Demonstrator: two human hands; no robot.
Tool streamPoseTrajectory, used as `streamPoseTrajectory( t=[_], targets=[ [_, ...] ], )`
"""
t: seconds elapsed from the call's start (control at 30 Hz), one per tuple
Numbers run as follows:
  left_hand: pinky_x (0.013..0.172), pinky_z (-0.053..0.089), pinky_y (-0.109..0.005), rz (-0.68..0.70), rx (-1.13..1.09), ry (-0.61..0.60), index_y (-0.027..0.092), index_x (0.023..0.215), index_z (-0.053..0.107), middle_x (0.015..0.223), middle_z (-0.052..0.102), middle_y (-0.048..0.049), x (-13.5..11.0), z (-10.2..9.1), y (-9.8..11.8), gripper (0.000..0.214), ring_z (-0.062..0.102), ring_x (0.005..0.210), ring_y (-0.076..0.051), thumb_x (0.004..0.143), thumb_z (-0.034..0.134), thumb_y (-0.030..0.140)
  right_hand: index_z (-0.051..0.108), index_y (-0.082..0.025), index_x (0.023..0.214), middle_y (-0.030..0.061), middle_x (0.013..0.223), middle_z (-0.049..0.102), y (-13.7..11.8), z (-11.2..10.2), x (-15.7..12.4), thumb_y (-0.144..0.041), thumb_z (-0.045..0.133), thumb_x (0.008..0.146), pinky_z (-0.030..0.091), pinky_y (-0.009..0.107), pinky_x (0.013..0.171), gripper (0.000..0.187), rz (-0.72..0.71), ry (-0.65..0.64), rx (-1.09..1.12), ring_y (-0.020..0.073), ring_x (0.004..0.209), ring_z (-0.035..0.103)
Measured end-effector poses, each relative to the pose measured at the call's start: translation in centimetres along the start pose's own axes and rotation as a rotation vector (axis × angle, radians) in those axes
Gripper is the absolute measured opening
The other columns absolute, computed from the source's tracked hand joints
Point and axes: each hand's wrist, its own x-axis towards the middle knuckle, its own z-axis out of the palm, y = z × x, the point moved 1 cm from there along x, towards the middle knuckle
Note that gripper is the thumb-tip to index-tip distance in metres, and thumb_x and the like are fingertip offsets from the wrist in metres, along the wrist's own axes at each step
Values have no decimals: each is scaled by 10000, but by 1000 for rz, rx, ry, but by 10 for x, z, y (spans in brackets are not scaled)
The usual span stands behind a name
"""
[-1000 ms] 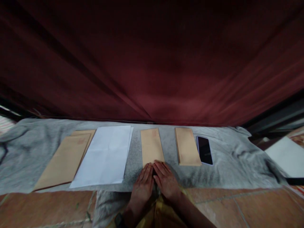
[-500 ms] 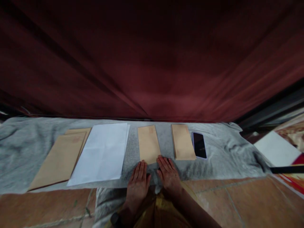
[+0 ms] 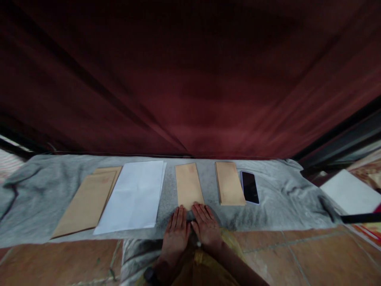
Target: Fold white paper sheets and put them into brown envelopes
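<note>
A small brown envelope (image 3: 189,183) lies flat on a grey cloth (image 3: 208,174) straight ahead of me. My left hand (image 3: 175,235) rests palm down, fingers stretched out, its fingertips at the envelope's near left corner. Flat beside it, my right hand (image 3: 207,230) has its fingertips on the near edge, towards the right corner. Both hands are open and grasp nothing. Right of the envelope lies a neat stack of similar small brown envelopes (image 3: 230,184). To the left are white paper sheets (image 3: 133,196), slightly fanned.
Larger brown envelopes (image 3: 85,204) overlap at the far left, next to the paper. A phone (image 3: 250,187) with a dark screen lies right of the small stack. Behind the cloth hangs a dark red curtain (image 3: 190,99). Tiled floor (image 3: 276,246) borders the near side.
My right hand has slid left along the envelope's near edge, closer to my left hand. The camera view has shifted slightly; the envelopes, paper and phone keep their places on the cloth.
</note>
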Motion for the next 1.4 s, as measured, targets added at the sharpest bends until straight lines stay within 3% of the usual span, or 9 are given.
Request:
streamPoseTrajectory(
  t=[0.13,0.3,0.6,0.73,1.0,1.1,1.27,1.4],
  targets=[
    [1063,497,-432,30,32,-1,124,1409,587,1423,616,-169,2,1,-2,474,586,1323,-299,977,448,262,449,-168,1528,100,1501,548,8,-2,-4,-290,462,1020,359,464,1201,523,35,28,-16,237,1393,509],
    [1057,498,-453,22,48,-60,239,1413,593,1440,613,-124,7,-5,2,462,584,1322,-299,966,477,253,460,-153,1519,126,1478,571,11,1,-8,-297,458,1017,379,485,1184,522,55,35,-38,251,1376,527],
    [1035,497,-436,-48,-3,-19,193,1364,627,1450,602,-129,3,-4,2,429,586,1300,-292,975,449,219,467,-149,1515,111,1506,541,11,-2,-9,-293,471,1017,385,476,1183,518,92,73,-10,256,1385,517],
    [960,529,-439,-145,-92,-2,187,1299,659,1422,603,-153,8,-9,-1,390,606,1245,-297,979,439,217,495,-151,1497,103,1490,559,10,-5,-7,-290,475,1013,384,482,1181,504,108,75,-20,262,1378,522],
    [834,551,-409,-416,-279,12,185,1146,623,982,683,-86,46,-11,-7,241,659,923,-262,926,535,228,501,-164,1494,67,1517,531,8,-10,-5,-279,494,998,361,479,1196,510,125,45,-33,264,1381,513],
    [827,541,-396,-515,-353,-45,165,1185,562,999,704,-104,57,-10,-11,293,682,952,-277,896,579,206,499,-157,1496,67,1530,516,9,-8,-5,-264,495,992,344,474,1206,514,127,28,-47,261,1395,496],
    [795,519,-351,-679,-452,-252,150,1339,476,1022,735,-120,69,-19,-13,454,715,991,-279,905,596,209,479,-138,1507,83,1544,497,9,-1,-3,-239,507,983,344,447,1208,534,112,14,-86,253,1428,459],
    [741,507,-352,-741,-516,-307,152,1401,440,1009,747,-121,75,-26,-17,534,736,945,-293,902,603,247,389,-163,1561,68,1600,414,1,3,2,-258,514,995,366,412,1203,588,56,-26,-66,231,1465,410]
  ],
)
